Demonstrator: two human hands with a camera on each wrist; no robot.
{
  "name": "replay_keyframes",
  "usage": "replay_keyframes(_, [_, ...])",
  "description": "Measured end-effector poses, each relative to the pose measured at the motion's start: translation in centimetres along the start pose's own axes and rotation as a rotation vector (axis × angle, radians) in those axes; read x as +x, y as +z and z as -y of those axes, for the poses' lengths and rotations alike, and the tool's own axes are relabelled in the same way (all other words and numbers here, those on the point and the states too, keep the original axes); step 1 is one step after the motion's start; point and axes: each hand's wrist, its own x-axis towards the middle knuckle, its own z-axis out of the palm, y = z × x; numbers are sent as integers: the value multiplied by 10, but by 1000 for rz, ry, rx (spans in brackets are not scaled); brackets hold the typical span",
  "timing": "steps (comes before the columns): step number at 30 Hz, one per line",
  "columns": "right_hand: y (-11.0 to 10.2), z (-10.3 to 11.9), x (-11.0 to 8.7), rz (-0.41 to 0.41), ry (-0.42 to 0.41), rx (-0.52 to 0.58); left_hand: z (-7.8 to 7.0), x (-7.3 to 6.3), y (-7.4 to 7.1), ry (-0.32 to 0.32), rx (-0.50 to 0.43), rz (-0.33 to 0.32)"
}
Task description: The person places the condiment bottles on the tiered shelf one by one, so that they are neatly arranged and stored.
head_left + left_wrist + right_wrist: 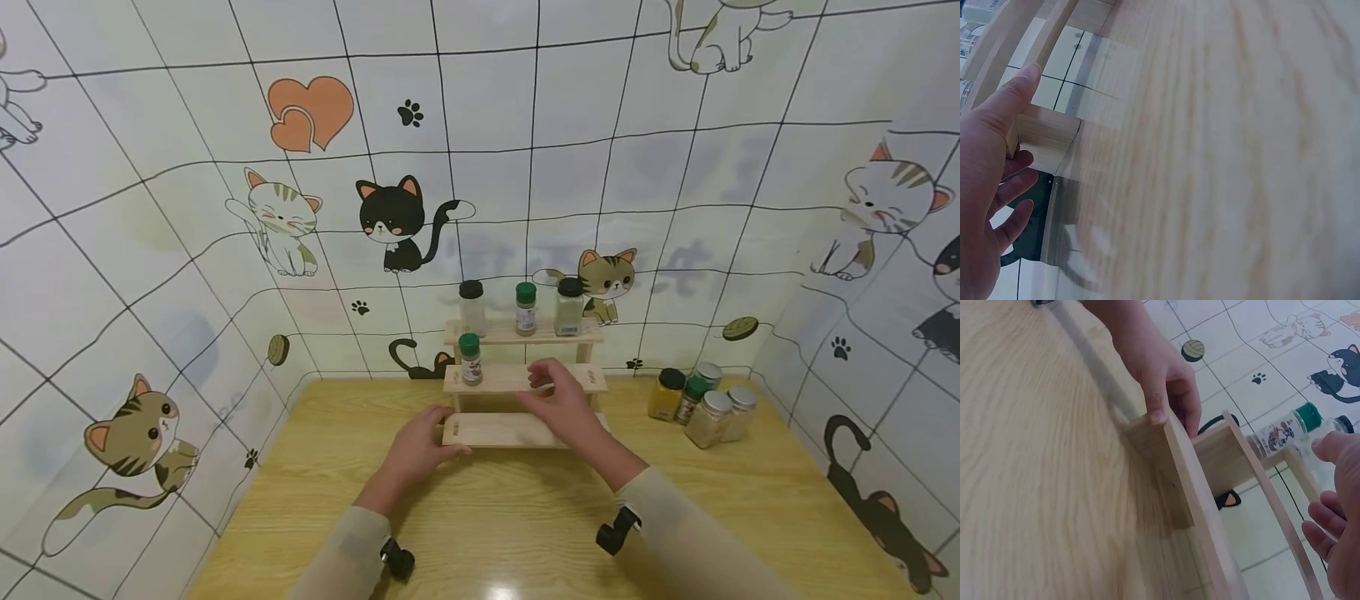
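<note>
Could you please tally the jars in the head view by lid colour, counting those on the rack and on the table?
Black-lidded jars: 3
Green-lidded jars: 3
Pale grey-lidded jars: 3
Total: 9

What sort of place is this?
Possibly a kitchen-style corner, real or mocked up: a tiered wooden rack holding what look like seasoning jars, a wood-grain tabletop with more jars, and tile-patterned walls printed with cartoon cats.

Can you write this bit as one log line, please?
Left hand: grips shelf; right hand: near shelf, holds nothing; shelf: four jars; table: five jars
</note>
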Motion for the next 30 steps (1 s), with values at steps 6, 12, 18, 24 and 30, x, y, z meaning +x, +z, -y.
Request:
replay_keyframes(6, [-33, -9, -30, -24, 3, -56, -1, -1, -1, -7, -14, 4])
replay_keyframes(12, [-73, -25, -52, -113, -13, -171, -1, -1, -1, -25, -21, 5])
replay_keyframes(18, [-119, -34, -73, -253, -56, -301, 0, -1, -1, -23, -16, 10])
replay_keyframes(24, [-160, -41, -94, -373, 31, -385, -1, -1, -2, -14, -27, 12])
replay_keyframes(30, [-182, -60, -104, -466, 92, -457, -1, -1, -3, -10, -34, 9])
